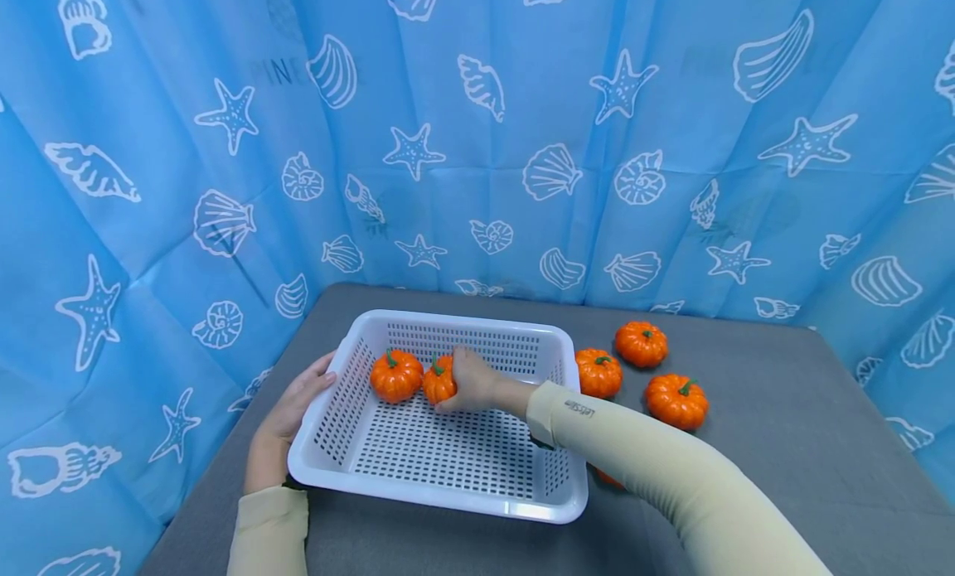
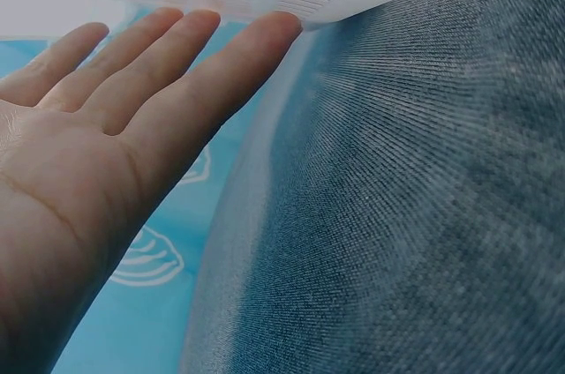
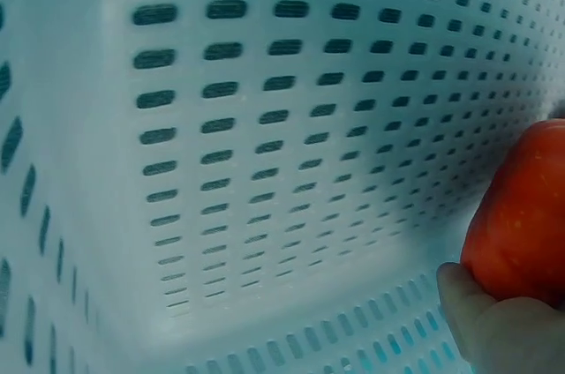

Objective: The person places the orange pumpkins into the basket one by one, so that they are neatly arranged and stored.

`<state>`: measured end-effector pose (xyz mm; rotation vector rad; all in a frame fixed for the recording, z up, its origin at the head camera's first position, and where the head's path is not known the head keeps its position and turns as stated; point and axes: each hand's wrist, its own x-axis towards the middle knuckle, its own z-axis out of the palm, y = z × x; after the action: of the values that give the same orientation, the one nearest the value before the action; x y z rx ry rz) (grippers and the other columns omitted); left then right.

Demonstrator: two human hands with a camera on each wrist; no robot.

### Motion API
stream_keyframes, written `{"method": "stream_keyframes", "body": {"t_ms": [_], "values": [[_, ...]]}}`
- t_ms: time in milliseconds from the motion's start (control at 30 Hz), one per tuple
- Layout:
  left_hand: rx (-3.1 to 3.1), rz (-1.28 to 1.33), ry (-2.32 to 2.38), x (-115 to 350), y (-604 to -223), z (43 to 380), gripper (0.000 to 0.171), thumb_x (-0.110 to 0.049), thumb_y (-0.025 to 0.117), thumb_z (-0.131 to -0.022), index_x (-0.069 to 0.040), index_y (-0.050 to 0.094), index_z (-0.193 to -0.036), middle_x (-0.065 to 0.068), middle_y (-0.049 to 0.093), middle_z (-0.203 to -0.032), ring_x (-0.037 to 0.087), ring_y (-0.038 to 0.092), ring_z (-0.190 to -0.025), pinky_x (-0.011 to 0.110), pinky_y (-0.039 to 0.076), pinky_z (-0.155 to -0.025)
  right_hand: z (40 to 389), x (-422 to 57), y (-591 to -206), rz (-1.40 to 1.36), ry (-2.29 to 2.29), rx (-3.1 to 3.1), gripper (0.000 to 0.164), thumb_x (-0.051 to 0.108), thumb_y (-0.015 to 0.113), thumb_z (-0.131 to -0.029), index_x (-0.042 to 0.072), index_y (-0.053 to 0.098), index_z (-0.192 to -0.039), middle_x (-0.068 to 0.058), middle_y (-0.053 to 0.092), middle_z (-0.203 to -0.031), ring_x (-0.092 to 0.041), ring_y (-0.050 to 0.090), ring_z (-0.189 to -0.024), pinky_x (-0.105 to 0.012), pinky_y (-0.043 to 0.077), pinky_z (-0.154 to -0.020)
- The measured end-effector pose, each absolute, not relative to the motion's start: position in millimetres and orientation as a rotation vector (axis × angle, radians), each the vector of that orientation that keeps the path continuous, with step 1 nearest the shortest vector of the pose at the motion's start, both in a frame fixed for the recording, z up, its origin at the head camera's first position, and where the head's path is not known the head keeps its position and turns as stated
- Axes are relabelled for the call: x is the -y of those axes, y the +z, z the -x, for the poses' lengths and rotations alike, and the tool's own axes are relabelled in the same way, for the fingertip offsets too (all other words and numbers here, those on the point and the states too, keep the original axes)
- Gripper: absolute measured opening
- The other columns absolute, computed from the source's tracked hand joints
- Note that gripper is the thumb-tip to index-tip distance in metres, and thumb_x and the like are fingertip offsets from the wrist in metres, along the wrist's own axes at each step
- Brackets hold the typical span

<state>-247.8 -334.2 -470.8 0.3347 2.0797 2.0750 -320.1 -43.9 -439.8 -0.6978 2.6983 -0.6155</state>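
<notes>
A white perforated plastic basket stands on the grey table. Inside it, my right hand grips a small orange pumpkin, fingers and thumb around its right side. Close to its left sits another orange pumpkin with a green stem. The right wrist view shows the held pumpkin at the right edge, fingers partly out of frame. My left hand is at the basket's left side; in the left wrist view its straight fingertips touch the outer wall.
Right of the basket, three orange pumpkins sit on the grey cloth-covered table, one close by the basket's wall. A further orange piece shows under my right sleeve, mostly hidden. A blue shell-patterned curtain hangs behind the table and along its sides.
</notes>
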Motion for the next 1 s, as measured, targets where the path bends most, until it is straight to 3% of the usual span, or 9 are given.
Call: {"method": "stream_keyframes", "body": {"t_ms": [600, 1000], "values": [[-2.051, -0.324, 2.099, 333.1, -469.0, 247.1, 0.051, -0.025, 0.034, -0.103, -0.02, 0.017, -0.151, 0.016, 0.045, -0.137, 0.03, 0.062, -0.106, 0.053, 0.053, -0.084, 316.8, 46.0, -446.5, 0.63, -0.646, -2.701, 0.084, 0.04, 0.081, -0.072, 0.004, 0.035, -0.133, -0.009, 0.05, -0.118, -0.018, 0.053, -0.102, -0.034, 0.047, -0.097], [-2.04, -0.282, 2.104, 332.2, -469.3, 245.7, 0.052, -0.027, 0.035, -0.103, -0.023, 0.017, -0.152, 0.019, 0.041, -0.141, 0.032, 0.061, -0.108, 0.054, 0.052, -0.085, 314.7, 45.9, -447.8, 0.591, -0.533, -2.715, 0.094, 0.056, 0.075, -0.071, 0.001, 0.032, -0.134, -0.012, 0.049, -0.12, -0.02, 0.052, -0.103, -0.035, 0.045, -0.099]]}}
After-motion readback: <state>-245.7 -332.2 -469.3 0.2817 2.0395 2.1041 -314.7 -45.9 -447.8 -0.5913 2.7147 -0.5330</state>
